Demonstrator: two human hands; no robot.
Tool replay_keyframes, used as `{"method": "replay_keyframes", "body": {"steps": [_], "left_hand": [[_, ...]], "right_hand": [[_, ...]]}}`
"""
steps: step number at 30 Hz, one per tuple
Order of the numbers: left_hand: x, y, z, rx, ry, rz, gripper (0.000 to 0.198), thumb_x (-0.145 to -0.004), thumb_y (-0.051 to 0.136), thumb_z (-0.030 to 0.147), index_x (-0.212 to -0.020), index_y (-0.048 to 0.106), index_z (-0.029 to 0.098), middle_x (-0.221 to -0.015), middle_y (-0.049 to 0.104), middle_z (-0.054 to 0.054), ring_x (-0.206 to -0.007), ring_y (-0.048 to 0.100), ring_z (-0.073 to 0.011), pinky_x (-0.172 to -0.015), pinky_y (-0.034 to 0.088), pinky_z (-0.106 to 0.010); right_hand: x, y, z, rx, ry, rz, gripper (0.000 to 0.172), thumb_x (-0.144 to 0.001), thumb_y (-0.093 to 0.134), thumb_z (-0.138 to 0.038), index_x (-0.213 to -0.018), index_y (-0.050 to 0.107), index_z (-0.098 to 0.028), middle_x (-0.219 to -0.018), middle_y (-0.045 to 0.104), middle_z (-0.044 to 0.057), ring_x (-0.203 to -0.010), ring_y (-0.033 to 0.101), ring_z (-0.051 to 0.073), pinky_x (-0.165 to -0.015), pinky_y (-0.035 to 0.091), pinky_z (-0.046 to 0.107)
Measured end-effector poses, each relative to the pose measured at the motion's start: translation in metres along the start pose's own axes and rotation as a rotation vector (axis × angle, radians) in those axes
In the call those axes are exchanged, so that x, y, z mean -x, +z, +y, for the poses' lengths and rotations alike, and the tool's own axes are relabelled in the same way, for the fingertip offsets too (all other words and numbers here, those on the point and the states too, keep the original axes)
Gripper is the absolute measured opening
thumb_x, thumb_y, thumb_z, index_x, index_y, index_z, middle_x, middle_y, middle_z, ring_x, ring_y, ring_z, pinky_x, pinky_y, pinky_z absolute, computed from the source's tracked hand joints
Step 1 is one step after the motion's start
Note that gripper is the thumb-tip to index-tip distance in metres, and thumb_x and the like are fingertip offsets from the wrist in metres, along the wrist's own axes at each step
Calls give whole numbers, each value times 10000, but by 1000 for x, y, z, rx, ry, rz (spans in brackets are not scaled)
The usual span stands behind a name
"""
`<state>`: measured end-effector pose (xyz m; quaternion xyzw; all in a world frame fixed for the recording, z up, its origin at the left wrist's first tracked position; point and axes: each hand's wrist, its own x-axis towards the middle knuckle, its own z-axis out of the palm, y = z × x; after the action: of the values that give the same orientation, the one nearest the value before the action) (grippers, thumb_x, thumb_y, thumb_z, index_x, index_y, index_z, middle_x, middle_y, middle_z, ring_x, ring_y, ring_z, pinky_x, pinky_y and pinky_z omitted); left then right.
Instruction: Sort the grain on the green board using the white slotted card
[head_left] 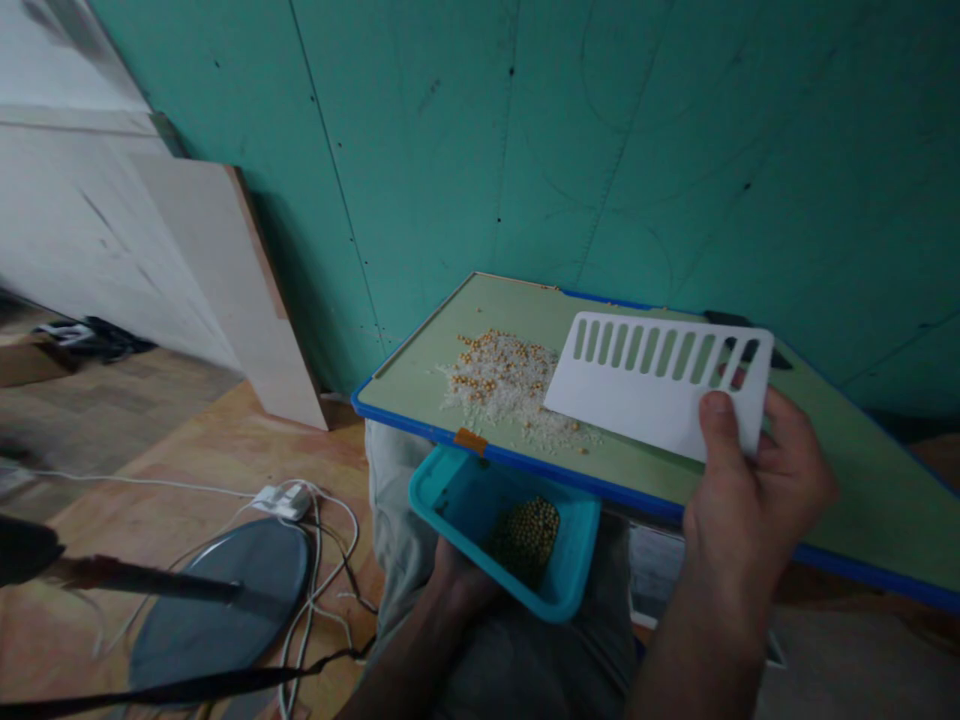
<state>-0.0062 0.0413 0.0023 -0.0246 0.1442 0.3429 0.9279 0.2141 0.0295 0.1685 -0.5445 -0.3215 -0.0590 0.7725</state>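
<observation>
My right hand [757,480] grips a white plastic scraper [630,390] with a row of slots along its far edge, thumb on top. The scraper is tilted over the light green tabletop [495,302], its left end beside a spread pile of white rice [501,395] mixed with yellow peas [474,384]. Below the table's near edge, my left hand [459,580] holds a teal plastic container [459,490] from underneath; most of its fingers are hidden. Yellowish peas [534,530] lie at the container's bottom right.
Blue edging [420,425] with an orange tape patch [471,441] runs along the table. A dark object [726,319] lies behind the scraper. The green wall [450,180] stands directly behind. Left on the floor are a round grey stand base [225,610], white cables [319,560] and a leaning board [247,300].
</observation>
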Motion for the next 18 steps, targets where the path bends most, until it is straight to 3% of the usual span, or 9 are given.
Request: {"method": "replay_keyframes", "body": {"steps": [5, 9, 14, 18], "left_hand": [[0, 11, -2, 37, 1, 84, 382, -1044, 674, 443, -1096, 950, 184, -1406, 933, -224, -1702, 651, -453, -1448, 486, -652], [1, 18, -5, -43, 0, 162, 383, -1091, 634, 462, -1037, 945, 246, -1328, 960, -174, -1678, 683, -419, -1435, 519, -605], [-1, 15, -6, -68, 18, 83, 545, -1108, 574, 608, -1059, 951, 218, -1281, 961, -205, -1675, 683, -452, -1428, 523, -647], [1, 20, -7, -97, 26, 83, 513, -1069, 645, 644, -1110, 959, 239, -1335, 959, -190, -1695, 652, -485, -1415, 537, -650]], "right_hand": [[2, -2, 0, 0, -12, -21, 474, -906, 1015, -508, -1263, 950, -202, -1263, 936, 116, -1092, 874, 292, -1204, 688, 581], [3, -2, 0, -21, -43, -51, 459, -917, 1025, -501, -1259, 953, -203, -1299, 932, 119, -1188, 878, 313, -1226, 681, 588], [5, -2, 0, -37, -57, -48, 451, -944, 1037, -509, -1267, 959, -205, -1290, 932, 134, -1157, 878, 312, -1244, 653, 596], [6, -2, 1, -47, -57, -54, 436, -926, 1061, -509, -1265, 966, -252, -1239, 944, 108, -1050, 873, 288, -1167, 686, 566]]}}
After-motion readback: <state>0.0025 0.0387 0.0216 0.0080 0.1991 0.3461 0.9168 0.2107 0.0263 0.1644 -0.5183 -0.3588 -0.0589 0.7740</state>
